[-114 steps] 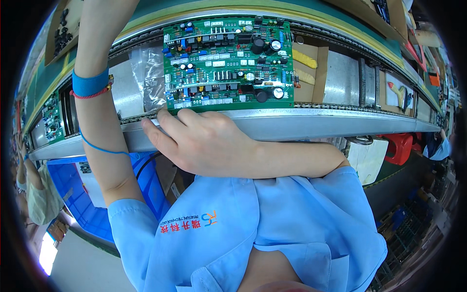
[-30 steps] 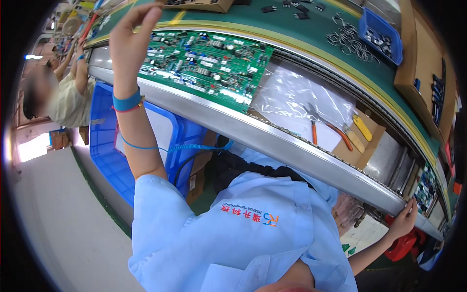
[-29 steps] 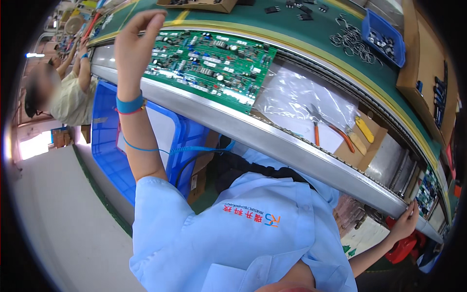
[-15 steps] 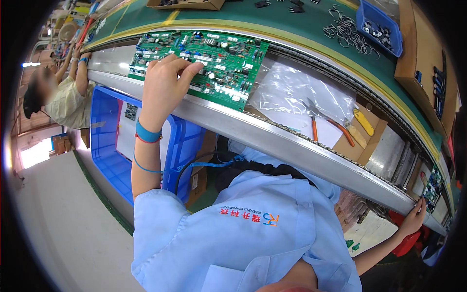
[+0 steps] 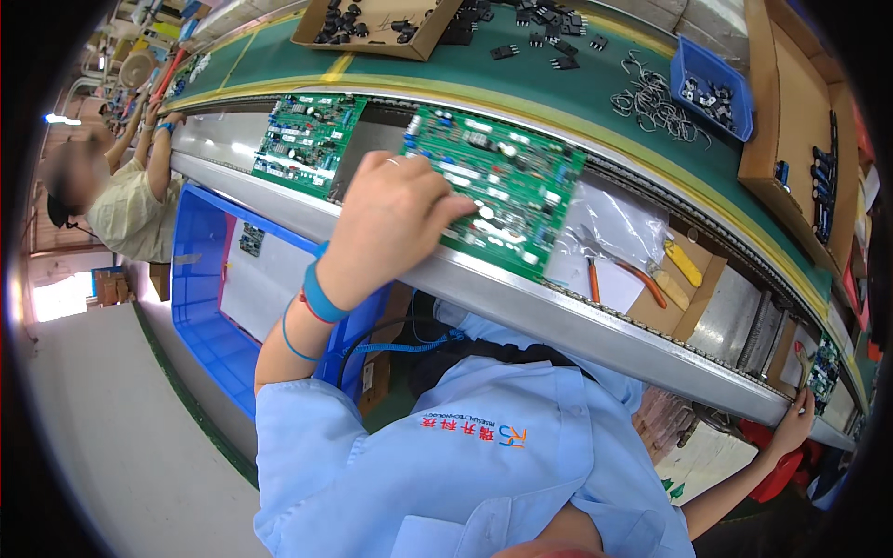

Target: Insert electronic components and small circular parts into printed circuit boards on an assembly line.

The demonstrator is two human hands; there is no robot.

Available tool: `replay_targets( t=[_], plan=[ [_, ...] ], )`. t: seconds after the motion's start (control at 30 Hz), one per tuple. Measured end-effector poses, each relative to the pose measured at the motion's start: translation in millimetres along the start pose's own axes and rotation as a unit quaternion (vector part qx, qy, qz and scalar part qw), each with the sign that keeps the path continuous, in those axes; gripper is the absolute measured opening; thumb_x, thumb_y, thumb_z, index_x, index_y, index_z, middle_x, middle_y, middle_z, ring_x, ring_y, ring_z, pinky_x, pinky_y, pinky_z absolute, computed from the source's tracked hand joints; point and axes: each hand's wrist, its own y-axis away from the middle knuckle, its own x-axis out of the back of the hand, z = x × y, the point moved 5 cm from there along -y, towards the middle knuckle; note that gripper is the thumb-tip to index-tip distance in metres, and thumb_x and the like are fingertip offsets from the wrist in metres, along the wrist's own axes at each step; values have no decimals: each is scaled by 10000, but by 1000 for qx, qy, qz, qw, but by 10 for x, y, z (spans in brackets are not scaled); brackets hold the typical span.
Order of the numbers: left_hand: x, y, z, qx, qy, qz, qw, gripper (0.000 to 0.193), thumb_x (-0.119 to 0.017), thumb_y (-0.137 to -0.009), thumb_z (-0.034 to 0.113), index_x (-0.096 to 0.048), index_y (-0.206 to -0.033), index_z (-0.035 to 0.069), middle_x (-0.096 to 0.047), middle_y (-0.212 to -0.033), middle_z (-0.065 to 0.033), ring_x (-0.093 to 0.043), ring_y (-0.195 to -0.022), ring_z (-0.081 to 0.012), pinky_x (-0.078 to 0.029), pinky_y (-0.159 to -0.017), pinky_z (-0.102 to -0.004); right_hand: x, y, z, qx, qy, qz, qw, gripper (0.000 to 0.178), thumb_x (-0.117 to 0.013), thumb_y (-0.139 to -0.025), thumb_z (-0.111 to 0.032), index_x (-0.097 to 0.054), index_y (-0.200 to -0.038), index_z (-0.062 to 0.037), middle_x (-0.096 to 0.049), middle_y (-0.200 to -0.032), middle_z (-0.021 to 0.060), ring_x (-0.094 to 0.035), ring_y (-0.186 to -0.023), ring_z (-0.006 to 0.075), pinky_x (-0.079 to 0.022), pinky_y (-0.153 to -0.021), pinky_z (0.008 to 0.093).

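Note:
My left hand (image 5: 395, 219), with a blue strap on its wrist, is closed at the left end of a large green circuit board (image 5: 521, 177). The thumb lies over the board's near side, and the hand is slightly blurred. The board is packed with small components and sits across the metal rails (image 5: 521, 288). A second green circuit board (image 5: 307, 144) lies to its left, with a gap between them. Far off to the right, my right hand (image 5: 793, 426) has its fingers at the near edge of another circuit board (image 5: 823, 367), seemingly gripping it.
Under the rails lie pliers (image 5: 642, 279), a yellow-handled tool (image 5: 684, 263) and clear plastic film (image 5: 619, 219). Beyond are wires (image 5: 656, 102), a blue parts bin (image 5: 712, 88), black components (image 5: 558, 42) and cardboard boxes (image 5: 372, 42). A blue crate (image 5: 200, 279) stands left, near another person (image 5: 130, 200).
My left hand and the large circuit board have moved right along the rails, and a gap has opened from the left board. My right hand stays at the far right.

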Motion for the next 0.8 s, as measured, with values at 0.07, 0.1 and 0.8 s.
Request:
replay_targets(
  t=[0.07, 0.1, 0.8],
  plan=[
    [-55, -82, 137, -26, 31, -24, 999, 136, -739, -837, 184, -700, -782, 65, -615, -761, -74, -572, -744, -288, -422, -784, -391, 44, 16, 136, 7, -85, 1, 996, 323, -599, -1002, -278, -682, -1219, -54, -710, -1162, 148, -679, -1051, 253, -506, -880, 340],
    [-70, -146, 236, -50, 20, -18, 998, 186, -742, -828, 221, -674, -749, 67, -602, -753, -78, -578, -743, -286, -421, -771, -396, -18, -22, 322, -22, -166, 18, 986, 333, -618, -995, -232, -669, -1230, -2, -711, -1178, 141, -674, -1062, 214, -504, -915, 319],
    [-249, -516, 1011, -134, 41, -108, 984, 171, -737, -817, 178, -638, -785, 42, -555, -767, -105, -547, -766, -315, -409, -814, -426, -916, -1103, 1432, -114, -71, 27, 991, 527, -490, -1010, -405, -525, -1331, 11, -668, -1126, 257, -619, -1017, 427, -466, -918, 476]
  ],
)
